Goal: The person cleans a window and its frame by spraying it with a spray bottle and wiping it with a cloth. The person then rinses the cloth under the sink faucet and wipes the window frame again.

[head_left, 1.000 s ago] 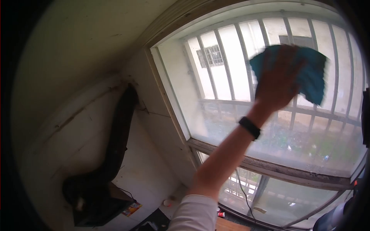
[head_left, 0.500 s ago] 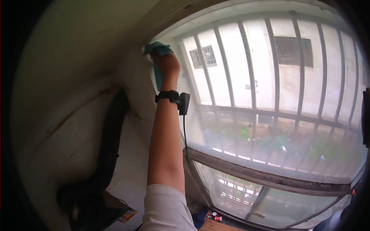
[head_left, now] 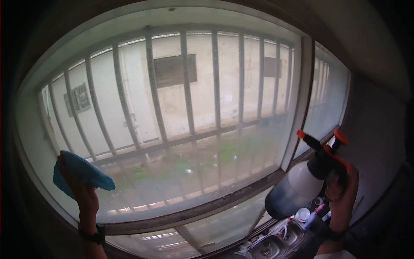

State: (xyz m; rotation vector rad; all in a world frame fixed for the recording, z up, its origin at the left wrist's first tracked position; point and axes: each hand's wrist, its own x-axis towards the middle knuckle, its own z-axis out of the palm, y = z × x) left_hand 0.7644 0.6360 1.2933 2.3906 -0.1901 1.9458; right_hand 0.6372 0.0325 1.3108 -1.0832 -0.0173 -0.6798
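Note:
My left hand (head_left: pixel 87 197) is closed on a blue-green cloth (head_left: pixel 84 169), which lies bunched over the fingers near the left side of the window pane (head_left: pixel 202 159). At the right, my right hand (head_left: pixel 346 190) grips the handle of a pump spray bottle (head_left: pixel 299 183). The bottle has a white, partly see-through body, dark towards its base, with a black head and orange nozzle tip, trigger and pump knob. It is tilted, its nozzle pointing up and left towards the glass. Dark bands sit on both wrists.
Vertical metal bars (head_left: pixel 185 82) stand outside the glass, with a pale building wall behind them. A worn window rail (head_left: pixel 189 207) runs beneath the pane. Below right is a metal double sink (head_left: pixel 267 249) with a white cup (head_left: pixel 302 214) and a bluish-pink bottle (head_left: pixel 311 219) beside it.
The view has swung right. My left hand with the cloth has come away from the window's upper left corner and is lower. My right hand and the spray bottle have come into sight.

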